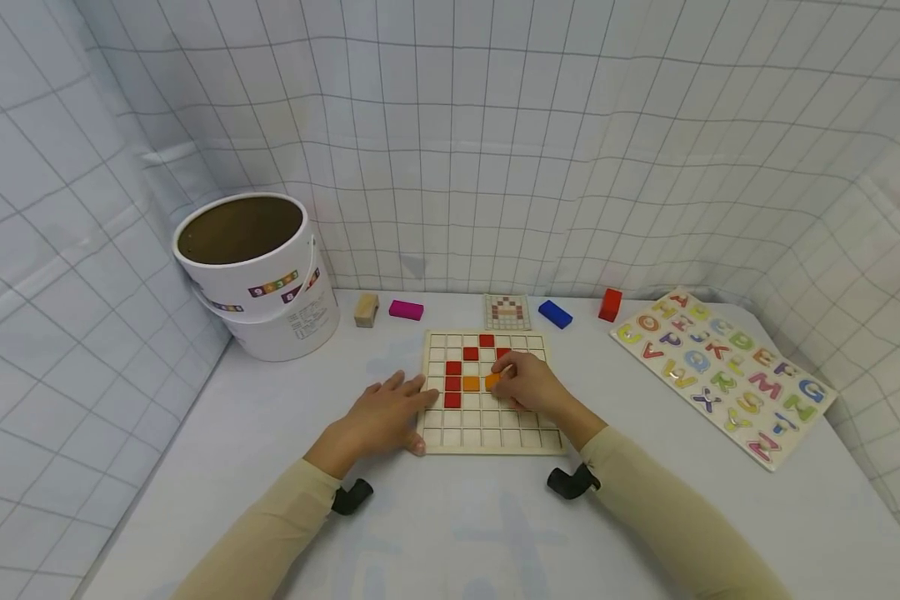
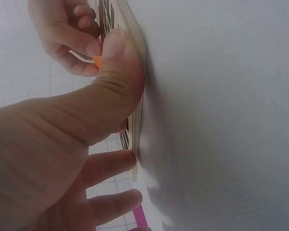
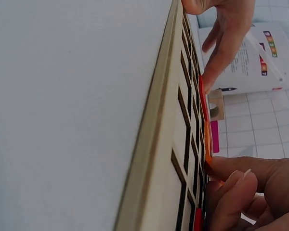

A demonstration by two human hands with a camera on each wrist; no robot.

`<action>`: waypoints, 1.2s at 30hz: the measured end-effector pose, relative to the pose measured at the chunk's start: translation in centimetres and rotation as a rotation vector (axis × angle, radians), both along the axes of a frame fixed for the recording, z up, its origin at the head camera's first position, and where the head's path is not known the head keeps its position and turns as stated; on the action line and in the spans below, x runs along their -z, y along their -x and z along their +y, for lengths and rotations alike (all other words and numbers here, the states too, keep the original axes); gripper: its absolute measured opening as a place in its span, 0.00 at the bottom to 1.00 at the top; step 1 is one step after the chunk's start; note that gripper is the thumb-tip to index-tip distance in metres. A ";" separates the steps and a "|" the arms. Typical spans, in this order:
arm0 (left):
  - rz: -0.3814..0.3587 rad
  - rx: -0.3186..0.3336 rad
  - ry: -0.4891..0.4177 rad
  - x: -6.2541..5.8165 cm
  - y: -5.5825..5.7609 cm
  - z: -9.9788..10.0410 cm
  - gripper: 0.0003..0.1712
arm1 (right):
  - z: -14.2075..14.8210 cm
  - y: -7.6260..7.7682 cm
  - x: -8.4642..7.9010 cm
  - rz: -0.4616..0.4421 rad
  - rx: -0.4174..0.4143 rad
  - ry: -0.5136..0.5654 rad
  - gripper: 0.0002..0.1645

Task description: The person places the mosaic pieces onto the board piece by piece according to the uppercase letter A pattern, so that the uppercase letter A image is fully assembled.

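A wooden grid board (image 1: pixel 471 437) lies on the table, with red square tiles (image 1: pixel 453 400) and an orange tile (image 1: pixel 471 383) set in its cells. My right hand (image 1: pixel 534 385) is over the board's middle, pinching a second orange tile (image 1: pixel 492 381) between thumb and finger, right at a cell. Part of that tile and some cells are hidden under the hand. Fingers spread, my left hand (image 1: pixel 384 412) rests along the board's left edge. Its thumb (image 2: pixel 116 53) lies against the near side of the board in the left wrist view.
Behind the board lies a small pattern card (image 1: pixel 507 312), between a magenta block (image 1: pixel 407 310) and a blue block (image 1: pixel 555 314). A wooden block (image 1: pixel 366 310) and a white bucket (image 1: pixel 285 333) stand left; a red block (image 1: pixel 610 305) and alphabet puzzle board (image 1: pixel 720 375) are right.
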State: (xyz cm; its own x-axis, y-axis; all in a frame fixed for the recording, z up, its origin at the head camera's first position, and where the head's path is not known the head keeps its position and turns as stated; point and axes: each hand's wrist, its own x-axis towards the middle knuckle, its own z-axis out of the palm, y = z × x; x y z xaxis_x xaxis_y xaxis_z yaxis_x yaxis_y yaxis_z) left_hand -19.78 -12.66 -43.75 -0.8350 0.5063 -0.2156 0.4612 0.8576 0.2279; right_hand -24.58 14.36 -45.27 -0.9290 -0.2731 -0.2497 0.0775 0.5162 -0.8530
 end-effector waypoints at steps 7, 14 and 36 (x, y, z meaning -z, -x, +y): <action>0.012 0.006 0.006 0.0 0.0 0.0 0.50 | -1.3 -0.2 -0.4 0.070 0.010 -0.151 0.15; -0.023 -0.011 -0.009 0.2 0.1 0.0 0.50 | 0.4 -1.3 -1.1 0.092 0.043 -0.131 0.26; -0.012 -0.021 0.005 0.0 0.0 0.3 0.50 | 16.9 -9.4 -0.5 0.007 0.020 -0.148 0.30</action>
State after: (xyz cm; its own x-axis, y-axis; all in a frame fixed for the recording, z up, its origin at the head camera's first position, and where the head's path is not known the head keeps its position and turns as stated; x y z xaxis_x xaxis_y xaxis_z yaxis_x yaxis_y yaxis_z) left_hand -19.73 -12.37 -43.78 -0.8424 0.4880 -0.2283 0.4406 0.8679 0.2295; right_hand -15.16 31.30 -44.80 -0.9357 -0.2154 -0.2796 0.0834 0.6349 -0.7681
